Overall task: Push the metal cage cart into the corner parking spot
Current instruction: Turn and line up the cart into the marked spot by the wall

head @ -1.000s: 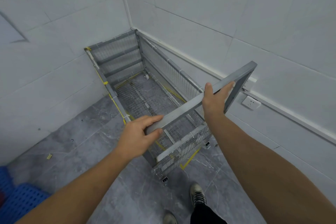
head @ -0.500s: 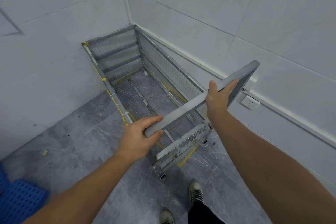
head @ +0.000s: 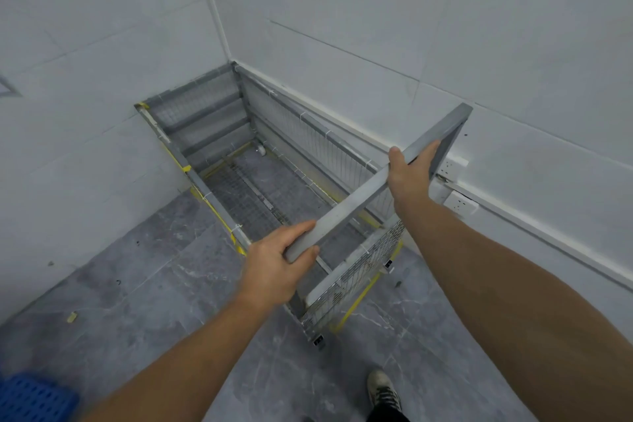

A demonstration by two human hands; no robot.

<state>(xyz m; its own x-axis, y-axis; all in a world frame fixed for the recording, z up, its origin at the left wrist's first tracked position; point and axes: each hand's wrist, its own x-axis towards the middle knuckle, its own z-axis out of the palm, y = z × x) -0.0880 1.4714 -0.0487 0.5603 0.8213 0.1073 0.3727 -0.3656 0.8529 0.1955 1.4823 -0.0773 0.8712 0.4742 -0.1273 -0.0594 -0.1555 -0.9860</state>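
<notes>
The grey metal cage cart (head: 308, 144) has wire-mesh sides and an open top. It stands in the room's corner, its far end against the left wall and its right side along the right wall. Its flat grey handle bar (head: 356, 197) runs across the near end. My left hand (head: 274, 267) grips the bar's left end. My right hand (head: 409, 173) grips the bar near its right end. Yellow tape lines (head: 356, 301) on the floor show around and under the cart.
Wall sockets (head: 460, 204) sit low on the right wall just past the handle. A blue perforated crate (head: 34, 399) lies at the bottom left. My shoe (head: 383, 394) stands on the grey marble floor behind the cart.
The cart has rolled a little deeper into the corner, with both hands still on the handle. I have stepped after it and the view has shifted forward.
</notes>
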